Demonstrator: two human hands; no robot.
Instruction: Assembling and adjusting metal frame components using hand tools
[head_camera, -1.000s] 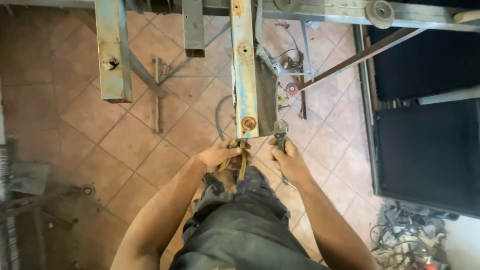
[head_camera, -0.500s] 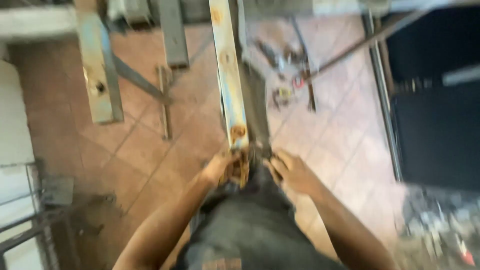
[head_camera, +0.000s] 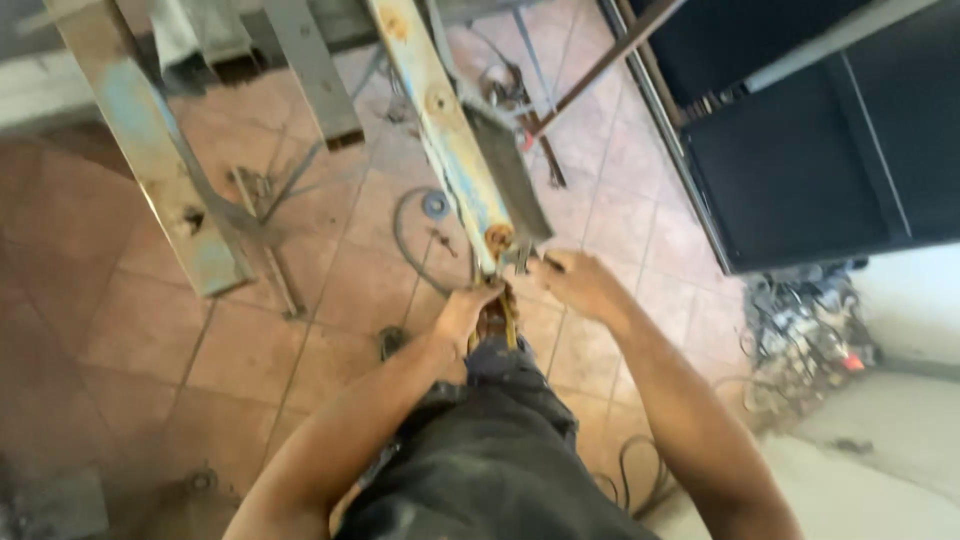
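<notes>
A floor of worn reddish-brown square tiles (head_camera: 330, 300) fills the view, with a dark framed panel (head_camera: 800, 160) at two o'clock and a tangle of cables and scrap (head_camera: 800, 330) at four o'clock. A long rusty metal bar with flaking blue and yellow paint (head_camera: 445, 130) slants down from twelve o'clock to the centre, its lower end just above the person's knee. The left hand (head_camera: 468, 312) reaches up from seven o'clock, forearm extended, fingers curled around a yellowish piece beneath the bar's end. The right hand (head_camera: 580, 283) comes in from five o'clock, fingers closed on a small grey metal tool (head_camera: 518, 258) touching the bar's end. A second painted metal bar (head_camera: 150, 150) leans at ten o'clock.
</notes>
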